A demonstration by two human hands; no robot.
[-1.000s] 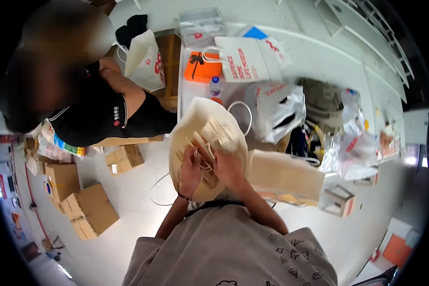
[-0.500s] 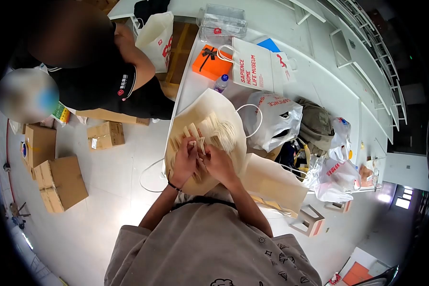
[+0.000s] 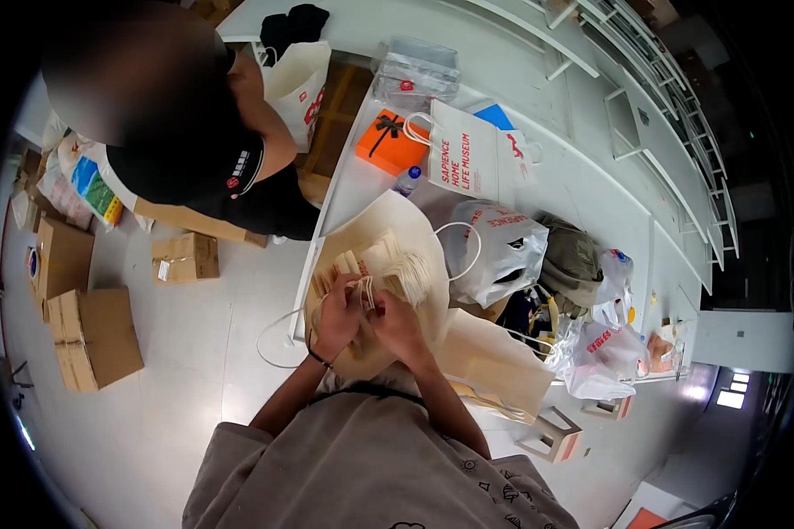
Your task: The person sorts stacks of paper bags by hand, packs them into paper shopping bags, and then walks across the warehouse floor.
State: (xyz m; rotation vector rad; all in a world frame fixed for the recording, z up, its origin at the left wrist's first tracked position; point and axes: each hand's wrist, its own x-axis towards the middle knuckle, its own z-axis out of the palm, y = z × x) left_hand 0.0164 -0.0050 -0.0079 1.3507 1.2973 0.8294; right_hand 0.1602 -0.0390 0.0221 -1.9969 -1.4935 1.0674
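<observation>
A large cream paper bag [image 3: 375, 220] stands open in front of my body, a white cord handle [image 3: 472, 251] looping from its right side. Inside it are several folded paper bags [image 3: 351, 263] and a bundle of pale cords [image 3: 408, 278]. My left hand [image 3: 338, 319] is closed on white cord handles at the bag's mouth. Close beside it, my right hand [image 3: 394, 322] has its fingers pinched by the same cords; what they hold is too small to make out.
A co-worker in black [image 3: 203, 167] is at the upper left. On the white table [image 3: 335, 189] are an orange box [image 3: 391, 141], a bottle [image 3: 408, 181], a printed bag [image 3: 468, 150] and plastic bags [image 3: 498, 251]. Cardboard boxes [image 3: 97, 339] sit on the floor at left.
The whole view has shifted and turned with my head. My hands stay together over the bag, and the cords now stand up between my fingers. The co-worker's arm has moved.
</observation>
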